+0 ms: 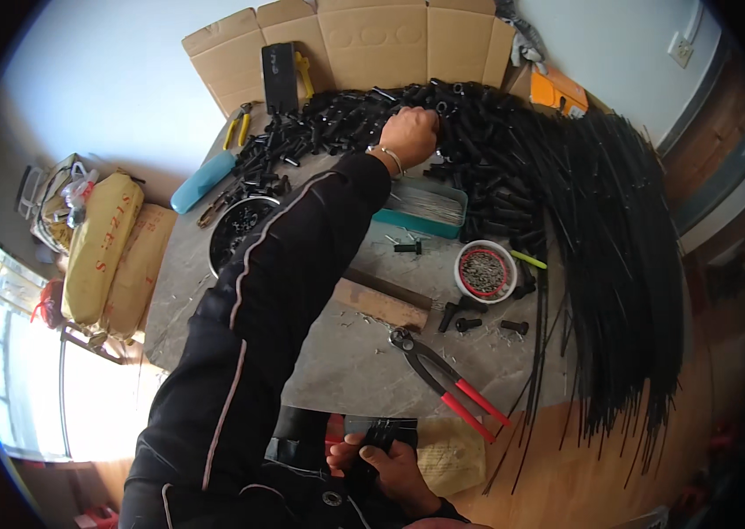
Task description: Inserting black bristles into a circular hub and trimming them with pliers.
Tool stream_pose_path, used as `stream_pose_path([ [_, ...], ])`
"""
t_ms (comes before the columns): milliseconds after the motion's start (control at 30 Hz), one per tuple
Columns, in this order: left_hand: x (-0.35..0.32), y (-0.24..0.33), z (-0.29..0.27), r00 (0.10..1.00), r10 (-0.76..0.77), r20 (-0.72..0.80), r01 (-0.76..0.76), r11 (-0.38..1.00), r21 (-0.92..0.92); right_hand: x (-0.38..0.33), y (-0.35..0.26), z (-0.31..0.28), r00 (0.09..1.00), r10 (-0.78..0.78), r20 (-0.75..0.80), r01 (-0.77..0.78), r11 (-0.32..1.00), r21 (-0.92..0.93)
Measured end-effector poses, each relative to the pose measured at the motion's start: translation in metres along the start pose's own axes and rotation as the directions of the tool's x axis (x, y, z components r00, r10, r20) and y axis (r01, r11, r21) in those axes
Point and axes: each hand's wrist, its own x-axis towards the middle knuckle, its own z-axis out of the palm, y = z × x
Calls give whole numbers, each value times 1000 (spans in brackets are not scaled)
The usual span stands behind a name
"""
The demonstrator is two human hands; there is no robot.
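Note:
My left hand [410,134], with a bracelet at the wrist, reaches to the far side of the table. Its fingers are curled down into a heap of black tubular plastic parts [328,119], and what they grip is hidden. Down by my lap, my right hand [397,472] is closed around several black parts [378,438], whose exact kind I cannot make out. Just nearer than the left hand is a teal box [421,222] of thin metal pins. End-cutting pincers [447,379] with red handles lie at the near edge.
A white bowl [460,280] contains small metal pieces, beside a wooden block [381,302]. A dark bowl [214,256] is partly behind my left arm. Long black strands [610,291] hang over the right edge. Cardboard [372,40] stands along the back; sacks [103,247] sit left.

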Motion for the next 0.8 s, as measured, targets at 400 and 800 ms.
stream_pose_path([
  [400,-17,-59,-73,954,37,299,77,930,-359,5,3,-11,992,-5,123,3,1000,16],
  [800,-19,-1,-62,836,-347,425,363,931,48,1,1,6,999,-30,43,33,996,-87],
])
